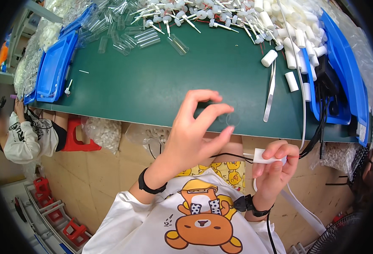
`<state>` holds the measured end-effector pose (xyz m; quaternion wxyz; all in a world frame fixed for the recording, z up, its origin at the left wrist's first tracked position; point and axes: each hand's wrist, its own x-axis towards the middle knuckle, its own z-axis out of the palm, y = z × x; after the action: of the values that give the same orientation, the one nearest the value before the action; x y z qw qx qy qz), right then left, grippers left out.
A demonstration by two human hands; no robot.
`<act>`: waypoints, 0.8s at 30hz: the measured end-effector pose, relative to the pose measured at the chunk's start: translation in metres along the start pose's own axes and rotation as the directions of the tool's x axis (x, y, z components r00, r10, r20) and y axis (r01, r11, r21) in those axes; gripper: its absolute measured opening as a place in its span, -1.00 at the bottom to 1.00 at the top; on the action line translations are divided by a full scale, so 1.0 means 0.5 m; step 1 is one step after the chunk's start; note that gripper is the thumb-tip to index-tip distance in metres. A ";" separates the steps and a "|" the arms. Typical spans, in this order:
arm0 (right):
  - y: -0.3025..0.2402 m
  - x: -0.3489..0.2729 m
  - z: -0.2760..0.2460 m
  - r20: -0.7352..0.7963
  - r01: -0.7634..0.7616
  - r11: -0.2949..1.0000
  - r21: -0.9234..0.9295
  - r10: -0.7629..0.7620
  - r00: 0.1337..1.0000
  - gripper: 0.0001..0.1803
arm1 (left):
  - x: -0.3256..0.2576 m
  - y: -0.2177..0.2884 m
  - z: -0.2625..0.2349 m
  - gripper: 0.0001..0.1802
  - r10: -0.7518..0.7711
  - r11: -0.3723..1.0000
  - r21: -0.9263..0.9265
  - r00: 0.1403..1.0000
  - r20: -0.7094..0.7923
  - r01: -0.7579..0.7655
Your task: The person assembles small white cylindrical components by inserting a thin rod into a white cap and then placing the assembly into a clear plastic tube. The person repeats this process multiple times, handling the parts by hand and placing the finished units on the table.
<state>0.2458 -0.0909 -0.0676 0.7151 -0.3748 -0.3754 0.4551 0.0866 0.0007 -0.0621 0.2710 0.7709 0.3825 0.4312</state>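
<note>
Between the thumb and fingers of my left hand (190, 133) is a clear plastic tube (232, 120), its round end facing right, just over the table's near edge. Lower and to the right, my right hand (277, 167) pinches a white foam-like cylinder (260, 155). A thin pale stick juts from the cylinder's left end, and a red wire shows at its other side. Part of the cylinder is hidden by my fingers. Metal tweezers (270, 93) lie on the green table (152, 84), above the right hand.
Clear tubes (148, 38) lie at the far left; white stick parts with wires (186, 17) are heaped behind. White cylinders (299, 38) pile up at the right beside blue trays (347, 72) and black cables (320, 114). Another person (23, 135) sits at the left, near a red stool (76, 135).
</note>
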 end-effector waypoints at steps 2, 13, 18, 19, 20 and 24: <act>-0.002 -0.001 -0.002 -0.017 0.018 1.000 0.016 -0.017 1.000 -0.73 | -0.007 0.003 -0.003 -0.65 0.035 0.993 -0.113 0.998 0.057 -0.028; -0.014 -0.005 0.016 0.026 0.048 0.998 -0.037 -0.048 0.999 -0.71 | -0.042 0.036 -0.022 -0.58 0.143 0.970 -0.237 0.918 0.369 -0.057; -0.006 -0.010 0.016 0.057 0.067 0.998 -0.019 -0.066 0.996 -0.74 | -0.045 0.042 -0.015 -0.50 0.171 0.947 -0.315 0.927 0.333 -0.062; -0.004 -0.011 0.016 0.071 0.086 0.996 -0.032 -0.083 0.994 -0.74 | -0.044 0.042 -0.014 -0.48 0.171 0.947 -0.316 0.927 0.335 -0.061; -0.002 -0.011 0.016 0.084 0.105 0.993 -0.045 -0.101 0.991 -0.75 | -0.044 0.043 -0.013 -0.46 0.171 0.947 -0.316 0.926 0.337 -0.060; 0.006 -0.012 0.016 0.125 0.192 0.977 -0.093 -0.179 0.976 -0.78 | -0.045 0.052 -0.012 -0.39 0.131 0.958 -0.285 0.929 0.346 -0.029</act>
<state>0.2361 -0.0940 -0.0681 0.7110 -0.3481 -0.4729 0.3869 0.0829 -0.0317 -0.0501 0.4231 0.8069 0.2306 0.3417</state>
